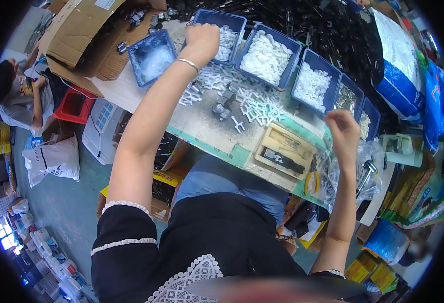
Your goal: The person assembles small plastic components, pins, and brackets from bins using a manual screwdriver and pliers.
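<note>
My left hand (202, 44) is stretched to the far side of the table, above the near left edge of a blue bin (241, 21) of small white parts (227, 43). Its fingers are curled, and the fingertips are hidden behind the hand. On the right, my right hand (344, 132) is held in a pinch next to the bins of metal pins (345, 98) and small white pieces (365, 121). Whatever is between those fingertips is too small to tell. A wooden fixture (302, 146) holding a black part (282, 160) lies between my arms, near the table's front edge.
Loose white forked parts (262, 107) and dark metal pieces (224, 105) cover the table's middle. Yellow-handled pliers (312, 183) lie beside a clear plastic bag (366, 174). Black parts (302, 22) are heaped behind the bins. A cardboard box (78, 35) stands far left; another person (22, 96) sits beyond.
</note>
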